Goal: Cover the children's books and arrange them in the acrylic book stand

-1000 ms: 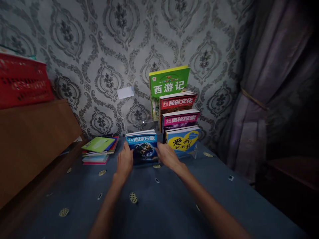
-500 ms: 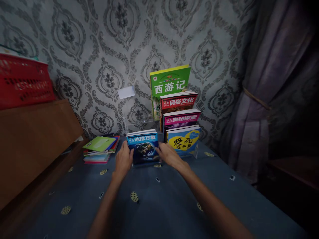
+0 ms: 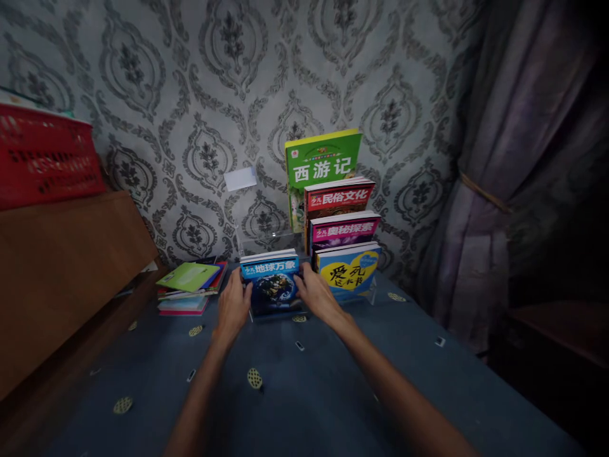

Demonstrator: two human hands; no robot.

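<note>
A blue book (image 3: 272, 285) with a globe on its cover stands upright at the front of a clear stand (image 3: 266, 244). My left hand (image 3: 234, 303) grips its left edge, thumb on the cover and fingers behind. At the opposite edge my right hand (image 3: 314, 293) holds it the same way, close beside the yellow-and-blue book (image 3: 349, 273). Behind that one rise a purple book (image 3: 346, 230), a red book (image 3: 339, 198) and a tall green book (image 3: 326, 166) in stepped rows. The fingertips behind the blue book are hidden.
To the left lies a stack of books (image 3: 190, 278) with a green one on top. A red basket (image 3: 47, 152) rests on a brown box (image 3: 71, 254) at far left. Patterned wallpaper (image 3: 209, 152) backs the dark blue tablecloth (image 3: 304, 393); a tied curtain (image 3: 480, 254) hangs at right.
Both hands stay at the sides of the blue book, which keeps its place on the stand. The whole view has shifted very slightly.
</note>
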